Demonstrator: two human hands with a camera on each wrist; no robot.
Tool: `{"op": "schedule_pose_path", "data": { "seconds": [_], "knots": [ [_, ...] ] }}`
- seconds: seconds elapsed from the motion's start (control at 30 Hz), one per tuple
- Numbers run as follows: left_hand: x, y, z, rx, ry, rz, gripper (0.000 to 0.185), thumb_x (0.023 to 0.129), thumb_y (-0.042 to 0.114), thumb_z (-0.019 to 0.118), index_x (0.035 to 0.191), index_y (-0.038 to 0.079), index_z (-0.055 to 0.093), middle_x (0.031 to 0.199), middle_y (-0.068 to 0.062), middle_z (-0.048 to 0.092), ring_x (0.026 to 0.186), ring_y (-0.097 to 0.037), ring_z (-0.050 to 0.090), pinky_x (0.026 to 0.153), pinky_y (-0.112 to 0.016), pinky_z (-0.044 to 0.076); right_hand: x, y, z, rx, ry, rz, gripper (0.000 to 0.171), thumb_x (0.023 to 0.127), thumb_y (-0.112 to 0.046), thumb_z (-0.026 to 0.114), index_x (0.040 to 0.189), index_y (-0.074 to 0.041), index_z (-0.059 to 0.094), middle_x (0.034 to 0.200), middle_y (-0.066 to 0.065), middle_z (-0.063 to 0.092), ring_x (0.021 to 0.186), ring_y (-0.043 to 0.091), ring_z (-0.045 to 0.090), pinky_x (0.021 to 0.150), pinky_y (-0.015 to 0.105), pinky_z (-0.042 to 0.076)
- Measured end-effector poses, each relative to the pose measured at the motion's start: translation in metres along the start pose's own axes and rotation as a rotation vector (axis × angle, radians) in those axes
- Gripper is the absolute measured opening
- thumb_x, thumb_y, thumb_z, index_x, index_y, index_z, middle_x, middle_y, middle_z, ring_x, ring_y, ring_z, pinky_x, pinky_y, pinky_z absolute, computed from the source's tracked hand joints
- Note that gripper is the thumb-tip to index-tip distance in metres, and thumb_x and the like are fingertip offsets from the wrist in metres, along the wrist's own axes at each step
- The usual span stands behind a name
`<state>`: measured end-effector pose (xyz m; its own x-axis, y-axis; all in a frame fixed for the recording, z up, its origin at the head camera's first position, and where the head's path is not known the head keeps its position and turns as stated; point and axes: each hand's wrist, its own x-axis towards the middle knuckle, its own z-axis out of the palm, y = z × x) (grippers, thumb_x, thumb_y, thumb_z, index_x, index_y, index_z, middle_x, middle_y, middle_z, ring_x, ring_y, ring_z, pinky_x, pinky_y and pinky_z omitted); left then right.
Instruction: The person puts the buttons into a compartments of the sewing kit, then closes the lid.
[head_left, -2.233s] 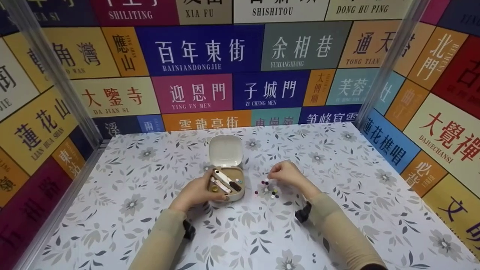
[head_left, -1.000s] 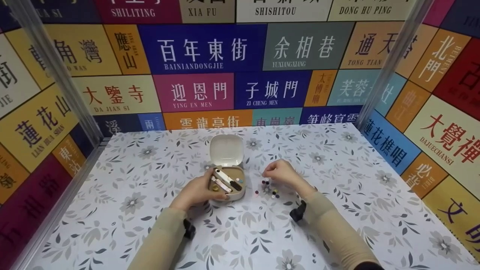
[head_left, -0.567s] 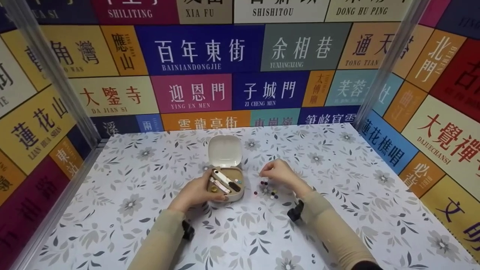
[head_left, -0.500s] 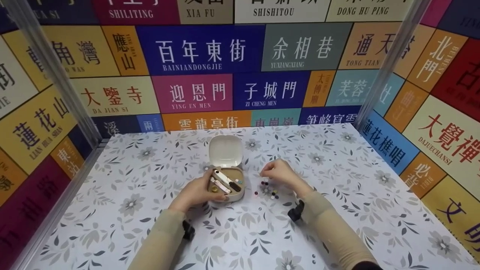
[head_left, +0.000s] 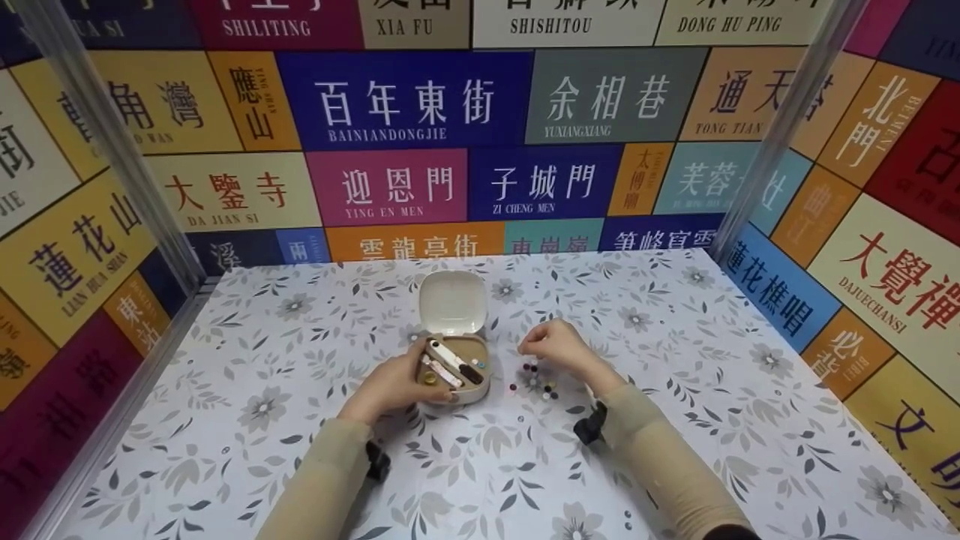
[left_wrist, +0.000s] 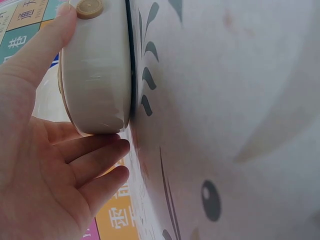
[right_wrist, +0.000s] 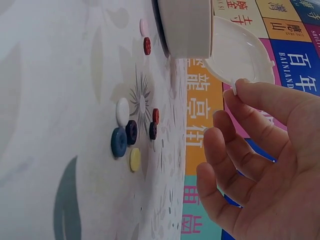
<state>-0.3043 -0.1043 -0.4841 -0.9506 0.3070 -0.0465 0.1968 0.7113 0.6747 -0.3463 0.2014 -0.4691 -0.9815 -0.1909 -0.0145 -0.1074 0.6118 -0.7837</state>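
Note:
My left hand (head_left: pixel 386 386) grips the near left side of a small beige box (head_left: pixel 471 395), its thumb beside a round brown button-shaped piece (left_wrist: pixel 90 7) on the wall. The box's white lid (head_left: pixel 452 301) stands up at the back. Inside lie a white stick with a dark end (head_left: pixel 454 358), a slim pinkish patterned piece (head_left: pixel 442 370), a gold round piece (head_left: pixel 430 378) and small buttons (head_left: pixel 480 364). Right of the box, my right hand (head_left: pixel 562 346) pinches a small white button (right_wrist: pixel 234 89) between thumb and index finger, above the table.
Several loose buttons, among them a blue one (right_wrist: pixel 119 142), a yellow one (right_wrist: pixel 135 159) and a red one (right_wrist: pixel 147 46), lie on the flower-patterned tablecloth (head_left: pixel 300 480) below the right hand. Printed sign panels (head_left: pixel 405 97) wall in the back and sides.
My right hand has shifted slightly left, towards the box, fingers still pinched together. The left hand and the box have stayed in place.

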Motion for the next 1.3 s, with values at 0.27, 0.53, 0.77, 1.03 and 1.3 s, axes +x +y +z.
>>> {"op": "schedule_pose_path", "data": {
  "seconds": [0.27, 0.53, 0.77, 1.03, 1.3],
  "knots": [
    [-0.0002, -0.0006, 0.0007, 0.002, -0.001, -0.01, 0.127, 0.058, 0.062, 0.084, 0.157, 0.018, 0.017, 0.143, -0.016, 0.048, 0.126, -0.034, 0.048, 0.107, -0.05, 0.035, 0.0001, -0.0015, 0.0007, -0.004, -0.002, 0.001, 0.009, 0.082, -0.017, 0.073, 0.084, -0.009, 0.077, 0.082, 0.0, 0.071, 0.076, 0.019, 0.063, 0.07, 0.032, 0.053],
    [0.0003, -0.0017, 0.0022, 0.02, -0.002, 0.001, 0.127, 0.059, 0.063, 0.083, 0.157, 0.017, 0.017, 0.14, -0.018, 0.051, 0.122, -0.034, 0.052, 0.104, -0.049, 0.038, 0.0012, -0.0004, 0.0022, -0.027, -0.009, 0.009, 0.01, 0.083, -0.019, 0.073, 0.083, -0.009, 0.077, 0.081, 0.0, 0.07, 0.077, 0.023, 0.064, 0.069, 0.031, 0.052],
    [0.0002, -0.0027, 0.0034, 0.033, 0.0, 0.012, 0.125, 0.06, 0.063, 0.083, 0.156, 0.015, 0.019, 0.138, -0.019, 0.052, 0.12, -0.035, 0.053, 0.103, -0.049, 0.039, 0.0019, -0.0004, 0.0034, -0.032, -0.018, 0.016, 0.01, 0.082, -0.019, 0.073, 0.083, -0.01, 0.076, 0.08, -0.001, 0.07, 0.082, 0.031, 0.065, 0.067, 0.03, 0.051],
    [0.0014, -0.0012, -0.0004, 0.029, -0.008, 0.005, 0.127, 0.06, 0.062, 0.083, 0.157, 0.015, 0.016, 0.142, -0.019, 0.048, 0.124, -0.036, 0.05, 0.105, -0.05, 0.036, 0.0049, -0.0038, 0.0043, -0.037, -0.013, -0.014, 0.011, 0.082, -0.018, 0.073, 0.083, -0.008, 0.076, 0.077, -0.001, 0.069, 0.067, 0.015, 0.059, 0.061, 0.026, 0.049],
    [0.0009, -0.0004, -0.0011, 0.031, -0.006, -0.004, 0.127, 0.059, 0.062, 0.084, 0.157, 0.017, 0.016, 0.143, -0.017, 0.048, 0.125, -0.035, 0.049, 0.106, -0.05, 0.035, 0.0062, -0.0089, 0.0049, -0.038, -0.026, -0.026, 0.01, 0.083, -0.019, 0.073, 0.082, -0.01, 0.076, 0.077, -0.001, 0.069, 0.067, 0.015, 0.059, 0.06, 0.027, 0.049]
  ]
}}
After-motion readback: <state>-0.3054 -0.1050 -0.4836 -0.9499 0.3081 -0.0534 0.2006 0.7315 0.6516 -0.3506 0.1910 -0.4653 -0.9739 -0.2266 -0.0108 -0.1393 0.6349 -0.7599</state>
